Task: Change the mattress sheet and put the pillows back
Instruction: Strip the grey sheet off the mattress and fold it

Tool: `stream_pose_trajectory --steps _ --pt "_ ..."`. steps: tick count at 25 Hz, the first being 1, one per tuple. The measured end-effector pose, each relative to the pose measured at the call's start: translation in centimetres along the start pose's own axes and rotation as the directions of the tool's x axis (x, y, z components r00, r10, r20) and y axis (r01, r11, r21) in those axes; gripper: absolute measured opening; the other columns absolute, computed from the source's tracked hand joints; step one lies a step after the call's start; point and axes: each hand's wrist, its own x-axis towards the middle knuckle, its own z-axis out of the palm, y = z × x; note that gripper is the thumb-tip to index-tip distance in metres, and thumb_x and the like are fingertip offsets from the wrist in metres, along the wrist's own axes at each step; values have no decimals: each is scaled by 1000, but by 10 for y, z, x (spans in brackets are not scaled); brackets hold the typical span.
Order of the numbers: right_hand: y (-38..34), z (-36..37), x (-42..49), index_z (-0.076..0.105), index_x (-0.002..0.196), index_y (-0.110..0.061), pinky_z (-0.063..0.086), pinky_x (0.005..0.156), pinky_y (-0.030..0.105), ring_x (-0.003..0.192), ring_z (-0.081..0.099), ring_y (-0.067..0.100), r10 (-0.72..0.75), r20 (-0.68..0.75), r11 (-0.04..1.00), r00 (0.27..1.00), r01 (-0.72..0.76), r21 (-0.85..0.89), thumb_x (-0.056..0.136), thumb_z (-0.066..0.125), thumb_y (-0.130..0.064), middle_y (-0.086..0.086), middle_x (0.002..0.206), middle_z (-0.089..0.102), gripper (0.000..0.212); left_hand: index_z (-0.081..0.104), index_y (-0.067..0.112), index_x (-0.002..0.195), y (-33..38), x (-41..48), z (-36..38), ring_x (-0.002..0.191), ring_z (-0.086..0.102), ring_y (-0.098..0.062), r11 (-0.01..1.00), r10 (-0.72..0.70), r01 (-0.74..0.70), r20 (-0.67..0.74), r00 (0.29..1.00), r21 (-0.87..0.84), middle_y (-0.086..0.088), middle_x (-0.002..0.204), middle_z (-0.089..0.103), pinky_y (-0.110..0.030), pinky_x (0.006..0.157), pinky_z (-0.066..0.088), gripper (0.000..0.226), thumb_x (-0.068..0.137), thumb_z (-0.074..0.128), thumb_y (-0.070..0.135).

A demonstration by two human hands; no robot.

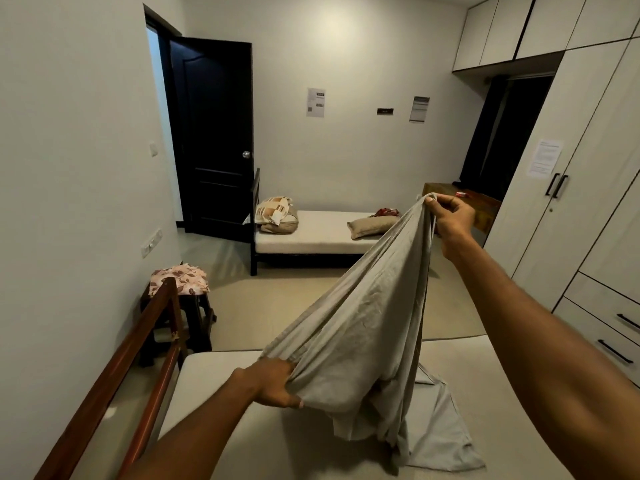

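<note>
A grey sheet (363,327) hangs stretched between my two hands above the bare near mattress (221,420). My right hand (452,216) is raised high and pinches the sheet's upper end. My left hand (273,382) is low over the mattress and grips a bunched part of the sheet. The sheet's loose tail lies crumpled on the mattress. Across the room a second bed (311,233) carries a beige pillow (372,226) and a patterned pillow (275,211) on top of another one.
A wooden bed rail (138,344) runs along my left. A stool (187,317) with floral cloth (180,278) stands by the left wall. A dark door (211,140) is open. White wardrobes (581,188) line the right side, with a wooden table (474,202) beside them.
</note>
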Motion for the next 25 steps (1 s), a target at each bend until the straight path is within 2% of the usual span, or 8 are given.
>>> stream_pose_trajectory --steps 2,6,9,11,14,18,22,25 --pt "6 0 0 74 115 -11 61 96 45 107 71 26 7 -4 1000 1000 -7 -11 93 78 -20 0 105 73 24 48 21 149 -16 -1 -12 123 60 -27 992 -30 37 -60 998 119 -9 140 61 -38 107 48 84 84 60 73" --pt "19 -11 11 74 115 -12 60 96 49 107 71 27 46 -56 997 997 -49 -57 93 78 -21 4 108 73 24 67 21 122 -37 -19 -72 111 58 -19 926 38 22 -152 988 376 -4 118 69 -40 113 31 60 93 50 70" --pt "33 -25 18 74 112 -16 59 97 52 106 71 26 72 -87 994 994 -79 -78 92 79 -24 5 109 73 23 74 26 100 -56 -36 -115 99 48 -15 870 120 44 -298 947 491 -1 95 64 -43 100 25 56 95 39 70" --pt "35 -26 17 74 111 -19 59 98 52 107 70 26 79 -97 994 992 -86 -74 92 79 -25 3 108 73 20 75 28 101 -73 -40 -126 97 46 -14 856 103 71 -303 947 512 3 93 62 -43 95 24 56 94 38 71" --pt "31 -24 12 73 117 -17 59 98 48 107 69 24 66 -67 995 996 -71 -75 94 77 -26 -1 108 71 25 72 30 116 -93 -42 -123 108 48 -14 842 44 119 -288 957 526 8 108 58 -47 100 28 59 91 41 73" --pt "31 -35 13 72 123 -14 58 100 48 111 67 27 65 -70 993 995 -72 -97 95 76 -25 1 112 69 30 63 33 126 -101 -44 -134 110 55 -14 892 -17 170 -344 939 420 9 115 56 -48 103 29 49 91 48 64" --pt "31 -46 16 70 129 -11 55 103 46 118 62 28 141 -156 990 978 -141 7 95 76 -22 4 118 65 36 58 36 100 -111 -53 -169 87 52 -9 931 9 196 -559 829 306 11 97 54 -40 95 32 43 88 32 69" --pt "24 -40 19 71 130 -13 52 107 46 119 60 25 155 -152 988 976 -149 51 94 78 -26 0 116 66 39 68 30 101 -118 -62 -222 86 52 -12 915 31 259 -695 719 309 10 94 52 -40 88 31 44 93 43 65"
